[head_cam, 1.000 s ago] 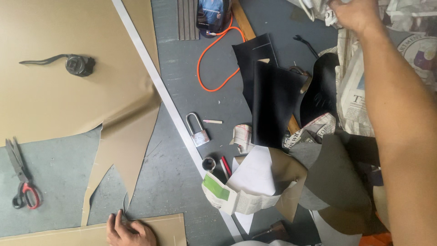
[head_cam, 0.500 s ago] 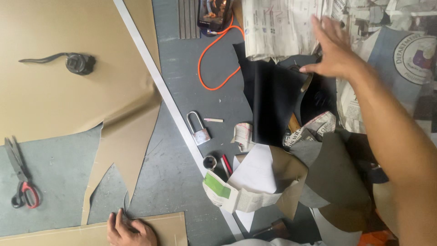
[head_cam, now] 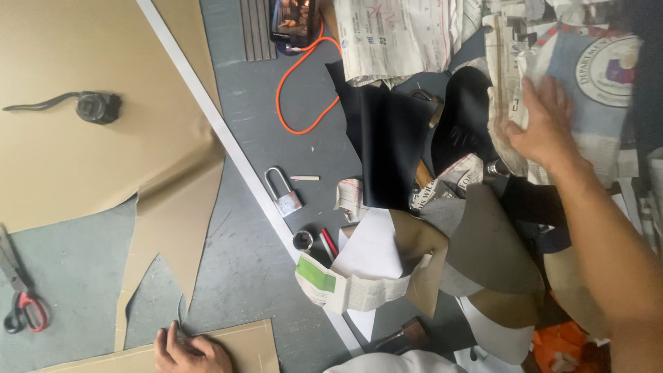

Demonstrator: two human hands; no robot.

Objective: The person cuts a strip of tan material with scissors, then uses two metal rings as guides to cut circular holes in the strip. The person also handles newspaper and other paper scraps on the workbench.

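At top right, your right hand (head_cam: pixel 545 128) lying open, flat on newspaper (head_cam: pixel 514 76), fingers pointing up-frame; left hand (head_cam: pixel 190 352) pressing tan sheet (head_cam: pixel 242 345) flat.

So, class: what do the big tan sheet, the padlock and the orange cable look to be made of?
Tan sheet: probably leather or leatherette, matte, since it lies limp and buckles at its cut edge.
Padlock: metal, with a dull silvery body and a shiny shackle.
Orange cable: likely plastic- or rubber-sheathed, smooth, curving in loose loops.

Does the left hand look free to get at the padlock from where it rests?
Probably yes. The left hand lies flat on a tan sheet, holding nothing, and only bare grey table lies between it and the padlock.
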